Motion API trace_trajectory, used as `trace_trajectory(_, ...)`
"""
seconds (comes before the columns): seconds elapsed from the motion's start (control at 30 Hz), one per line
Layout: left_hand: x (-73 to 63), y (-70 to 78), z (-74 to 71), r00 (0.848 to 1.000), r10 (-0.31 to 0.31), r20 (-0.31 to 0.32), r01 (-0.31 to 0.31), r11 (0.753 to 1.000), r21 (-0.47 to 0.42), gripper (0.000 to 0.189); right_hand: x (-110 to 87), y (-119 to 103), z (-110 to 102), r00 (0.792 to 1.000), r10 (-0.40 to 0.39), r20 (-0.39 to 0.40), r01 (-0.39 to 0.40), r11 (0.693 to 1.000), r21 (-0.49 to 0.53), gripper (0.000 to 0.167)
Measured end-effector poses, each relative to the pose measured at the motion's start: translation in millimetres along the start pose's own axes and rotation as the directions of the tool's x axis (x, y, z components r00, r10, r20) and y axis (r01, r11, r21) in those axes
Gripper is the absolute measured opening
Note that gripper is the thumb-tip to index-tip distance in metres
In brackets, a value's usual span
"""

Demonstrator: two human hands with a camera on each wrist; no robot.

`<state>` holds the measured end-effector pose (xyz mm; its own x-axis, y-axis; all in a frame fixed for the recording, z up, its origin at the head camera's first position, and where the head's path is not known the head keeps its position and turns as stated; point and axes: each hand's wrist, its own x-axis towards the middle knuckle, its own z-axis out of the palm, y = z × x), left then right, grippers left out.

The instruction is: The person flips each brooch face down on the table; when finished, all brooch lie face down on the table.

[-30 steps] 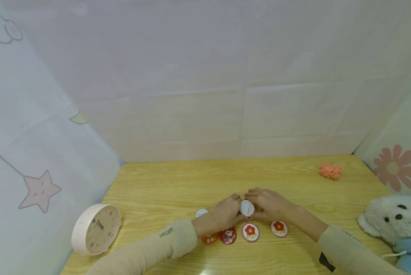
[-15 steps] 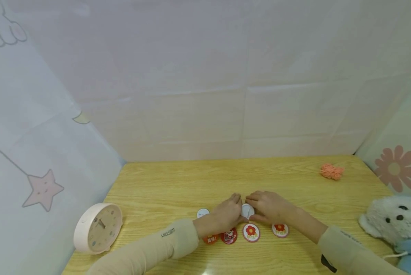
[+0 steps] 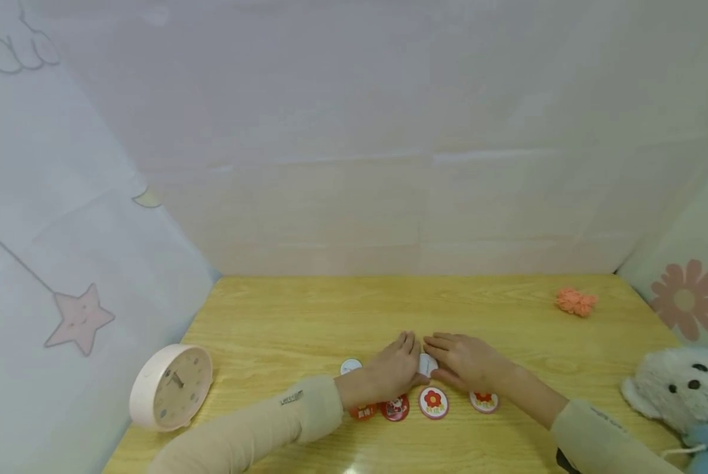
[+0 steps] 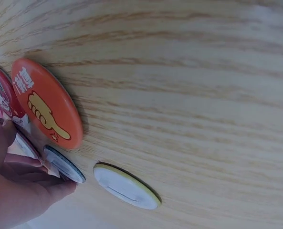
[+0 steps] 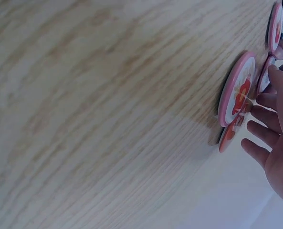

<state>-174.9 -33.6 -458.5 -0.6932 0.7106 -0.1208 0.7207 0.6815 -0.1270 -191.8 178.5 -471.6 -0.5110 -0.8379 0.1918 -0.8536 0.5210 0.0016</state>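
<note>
Two hands flank a white-backed badge (image 3: 428, 366) on the wooden table (image 3: 306, 309).
Nearest lies a row of face-up badges: an orange badge (image 3: 364, 412), a red badge (image 3: 396, 409) and two flower badges (image 3: 433, 402), the right one partly hidden by the wrist. Just beyond, the left hand (image 3: 392, 367) and right hand (image 3: 468, 362) have their fingers extended, neither clenched, with the white-backed badge between them. Left of the left hand sits a second pale badge (image 3: 351, 365). The clock (image 3: 179, 388) stands far left, the teddy bear (image 3: 680, 385) far right; orange yarn (image 3: 576, 301) lies farthest back.
</note>
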Motion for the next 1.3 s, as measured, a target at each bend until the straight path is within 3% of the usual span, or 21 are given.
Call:
trace_trajectory(0.23,14.6,4.8,-14.8,0.994,0.033,-0.101,-0.039,0.998,-0.052,0.065,-9.7,16,-15,0.987,0.161,-0.025,-0.157,0.979,0.129,0.036)
trace_trajectory(0.4,31.2,15.1,-21.6,0.992,-0.003,-0.127,-0.018,0.986,-0.165,0.057,-22.7,26,-26,0.982,0.189,-0.011,-0.184,0.967,0.174,0.032)
trace_trajectory(0.67,51.0,25.9,-17.0,0.995,-0.036,-0.098,0.013,0.974,-0.226,0.031,-42.4,32,-29,0.973,0.231,0.013,-0.229,0.952,0.205,0.041)
trace_trajectory(0.77,55.6,28.4,-15.5,0.996,-0.039,-0.078,0.020,0.973,-0.231,0.030,-50.7,32,-28,0.966,0.256,0.024,-0.255,0.942,0.216,0.045)
trace_trajectory(1.03,60.0,29.8,-11.7,0.997,-0.052,-0.061,0.037,0.974,-0.224,0.039,-59.0,34,-19,0.961,0.276,0.031,-0.274,0.929,0.249,0.049)
trace_trajectory(1.3,55.3,28.6,-9.7,0.994,0.010,-0.112,-0.039,0.966,-0.256,0.037,-62.4,33,-14,0.959,0.279,0.054,-0.282,0.910,0.305,0.051)
